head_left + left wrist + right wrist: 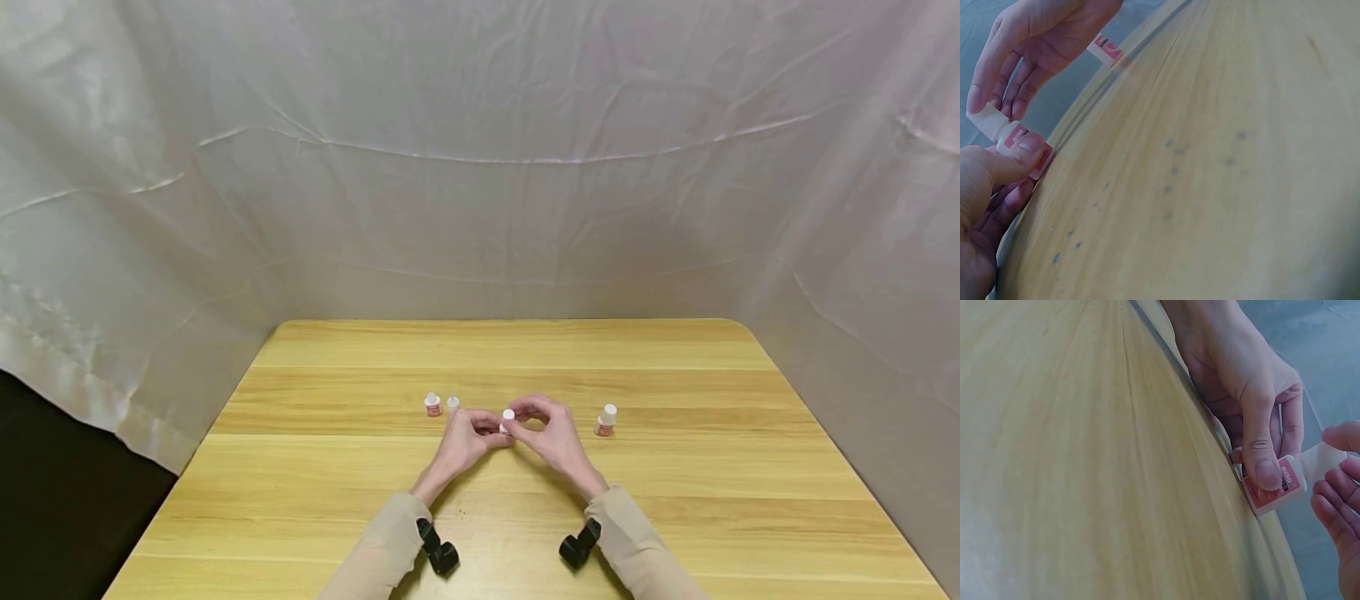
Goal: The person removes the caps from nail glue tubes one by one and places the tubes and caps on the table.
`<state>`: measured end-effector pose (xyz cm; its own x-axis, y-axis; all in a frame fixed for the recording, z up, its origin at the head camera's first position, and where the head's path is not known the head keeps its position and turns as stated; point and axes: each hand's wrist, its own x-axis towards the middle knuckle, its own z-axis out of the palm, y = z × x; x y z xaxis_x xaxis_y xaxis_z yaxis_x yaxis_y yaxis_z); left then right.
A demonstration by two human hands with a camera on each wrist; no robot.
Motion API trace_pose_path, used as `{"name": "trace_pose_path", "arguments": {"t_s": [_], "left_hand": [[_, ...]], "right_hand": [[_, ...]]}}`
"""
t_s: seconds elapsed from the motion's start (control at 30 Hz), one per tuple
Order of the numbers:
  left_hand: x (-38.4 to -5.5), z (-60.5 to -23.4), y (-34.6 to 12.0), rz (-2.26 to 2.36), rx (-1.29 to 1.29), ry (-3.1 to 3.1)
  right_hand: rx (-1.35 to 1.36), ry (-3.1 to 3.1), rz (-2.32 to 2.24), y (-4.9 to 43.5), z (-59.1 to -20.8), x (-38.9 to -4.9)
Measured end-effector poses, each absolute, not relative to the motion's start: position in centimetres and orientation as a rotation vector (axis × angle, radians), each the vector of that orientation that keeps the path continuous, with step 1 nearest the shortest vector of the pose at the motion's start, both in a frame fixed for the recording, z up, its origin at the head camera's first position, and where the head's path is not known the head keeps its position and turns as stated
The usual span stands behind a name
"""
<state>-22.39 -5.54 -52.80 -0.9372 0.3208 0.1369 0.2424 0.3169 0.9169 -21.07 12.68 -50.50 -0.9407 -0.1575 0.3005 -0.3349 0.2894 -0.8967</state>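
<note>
A small white bottle [1282,487] with a red label stands on the table between both hands. My left hand [467,437] grips its body, the thumb across the label and the fingers behind. My right hand [553,429] pinches the tall white cap [988,122] at its top, thumb on one side and fingers on the other. In the head view the hands hide most of the bottle's body. Just beyond the left hand is a small white piece [453,402] with a thin tip, its lower part hidden by the hand.
Another white bottle with a red label [432,406] stands to the left of the hands. A similar capped bottle [604,421] stands to the right. Grey-white sheeting [510,208] hangs behind and beside the wooden table [300,517].
</note>
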Motion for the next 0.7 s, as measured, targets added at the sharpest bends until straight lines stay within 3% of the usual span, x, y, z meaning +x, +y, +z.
{"name": "trace_pose_path", "arguments": {"t_s": [0.7], "left_hand": [[-22.39,-52.76,-5.53,1.705,0.532,2.498]], "right_hand": [[0.447,-2.403,1.669,12.65,-50.29,-21.04]]}}
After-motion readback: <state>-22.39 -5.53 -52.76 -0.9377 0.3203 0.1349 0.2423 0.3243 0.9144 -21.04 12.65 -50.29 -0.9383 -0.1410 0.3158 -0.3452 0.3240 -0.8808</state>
